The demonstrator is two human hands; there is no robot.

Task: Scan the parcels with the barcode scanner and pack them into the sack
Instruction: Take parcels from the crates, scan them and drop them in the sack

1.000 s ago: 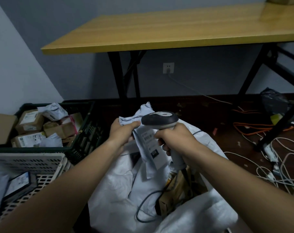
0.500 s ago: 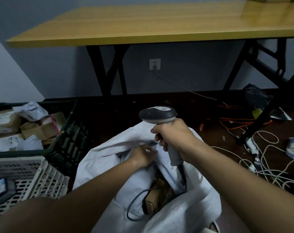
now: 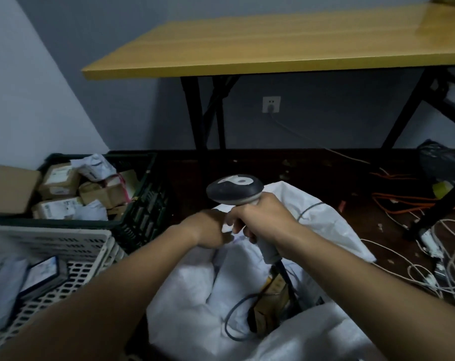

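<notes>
Dark flooring runs under a yellow-topped folding table against a grey wall, and nearest the camera a white woven sack lies open between the forearms. Inside it sit white poly-bag parcels and a brown cardboard parcel, with a grey cable looping down among them. Over the sack's mouth the right hand has its fingers wrapped round the grip of the barcode scanner, whose dark head points left. The left hand sits just beside it at the sack's far rim, knuckles toward the camera; whether its fingers pinch the fabric or a parcel I cannot tell. To the left a white slotted crate holds a dark flat packet. Behind it a black crate is heaped with cardboard boxes and crumpled white mailers. White and orange cables tangle on the floor at right. A wall socket shows beneath the table.
</notes>
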